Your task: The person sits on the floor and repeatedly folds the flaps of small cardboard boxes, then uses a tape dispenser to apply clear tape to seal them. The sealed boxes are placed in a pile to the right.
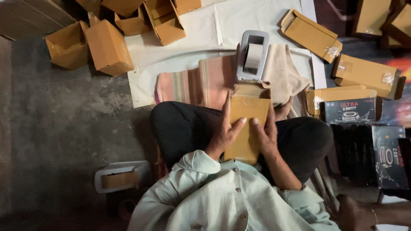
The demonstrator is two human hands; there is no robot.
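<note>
A person sits cross-legged on the floor, seen from above, with a small brown cardboard box [245,128] resting in the lap between both hands. The left hand [225,132] lies flat along the box's left side, fingers stretched up its edge and the thumb pressed across its top face. The right hand [267,130] mirrors it on the right side, thumb on top, fingers wrapped around the far edge. Both hands hold the box; neither is open or free.

The box looks light and stiff, with smooth card faces that could slip under dry fingers. Its walls would probably dent if squeezed hard, so the long side edges, where the hands already sit, seem the safest place to grip it.

Just beyond the box, touching its far end, stands a grey tape dispenser [252,57] with a roll of tape, set on a striped cloth [195,83] and a beige cloth [282,72]. A second dispenser [121,176] lies near left. Open empty boxes [107,45] are heaped far left. Sealed brown boxes [364,72] and dark printed boxes [349,110] are stacked at right.
</note>
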